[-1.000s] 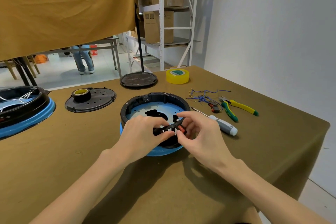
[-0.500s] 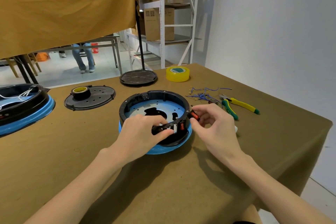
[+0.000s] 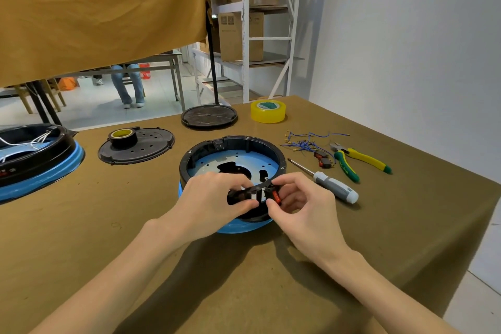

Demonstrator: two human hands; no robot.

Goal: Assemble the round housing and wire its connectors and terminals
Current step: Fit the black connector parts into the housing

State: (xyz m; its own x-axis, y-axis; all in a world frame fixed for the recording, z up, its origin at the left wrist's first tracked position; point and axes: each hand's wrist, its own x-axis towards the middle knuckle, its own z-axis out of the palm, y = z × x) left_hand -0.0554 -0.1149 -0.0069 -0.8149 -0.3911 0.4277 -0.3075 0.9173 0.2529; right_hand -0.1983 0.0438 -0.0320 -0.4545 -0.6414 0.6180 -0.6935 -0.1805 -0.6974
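Note:
The round housing, a black ring over a blue base with a pale blue perforated floor, sits at the middle of the table. My left hand grips the housing's near rim, fingers curled over its edge. My right hand pinches a small red rocker switch against the outside of the near rim, beside a white-slotted opening. Loose blue wires with brass terminals lie to the right of the housing.
A grey-handled screwdriver, yellow-green pliers and a small black-red part lie at right. Yellow tape, a black disc, a black lid carrying a tape roll and a second housing stand behind and left.
My right hand, which had drawn the red switch out to the right of the rim, has brought it back against the near rim. My left hand kept its hold.

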